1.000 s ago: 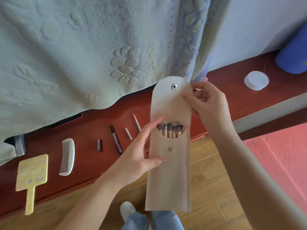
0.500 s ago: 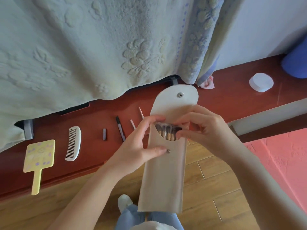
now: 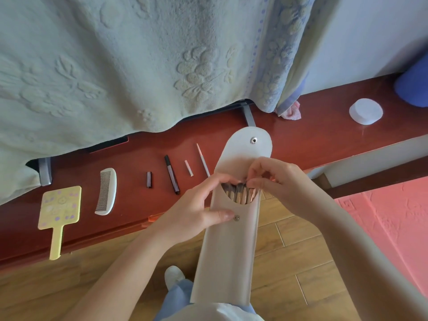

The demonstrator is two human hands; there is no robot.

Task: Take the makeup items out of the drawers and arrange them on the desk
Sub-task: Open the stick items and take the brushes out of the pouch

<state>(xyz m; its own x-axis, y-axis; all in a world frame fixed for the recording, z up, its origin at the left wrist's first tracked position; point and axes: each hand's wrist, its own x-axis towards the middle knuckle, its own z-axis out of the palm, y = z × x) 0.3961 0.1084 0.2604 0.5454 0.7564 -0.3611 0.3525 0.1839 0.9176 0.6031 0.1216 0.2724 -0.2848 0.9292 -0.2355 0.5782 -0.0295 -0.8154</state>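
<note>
A long beige brush pouch (image 3: pixel 228 256) hangs upright in front of me, its rounded snap flap folded open at the top. Several makeup brushes (image 3: pixel 240 193) show in its curved opening. My left hand (image 3: pixel 196 214) grips the pouch at its left edge, thumb beside the lower snap. My right hand (image 3: pixel 280 188) reaches into the opening and pinches the brush tips. On the red-brown desk (image 3: pixel 312 144) lie a yellow hand mirror (image 3: pixel 58 212), a white comb (image 3: pixel 106 191), a small dark cap (image 3: pixel 149 179), a dark pencil (image 3: pixel 171 174), a small white stick (image 3: pixel 188 168) and a thin pink stick (image 3: pixel 202 159).
A pale green embossed towel (image 3: pixel 139 66) hangs over the desk's back. A white round pad (image 3: pixel 366 111) and a blue object (image 3: pixel 414 89) sit at the right, a pink cloth scrap (image 3: pixel 290 112) near the towel's edge. Wooden floor (image 3: pixel 289 251) and a pink mat (image 3: pixel 393 223) lie below.
My right hand let go of the flap and came down to the pouch opening, where it now pinches the brushes. The pouch shifted slightly lower and to the right.
</note>
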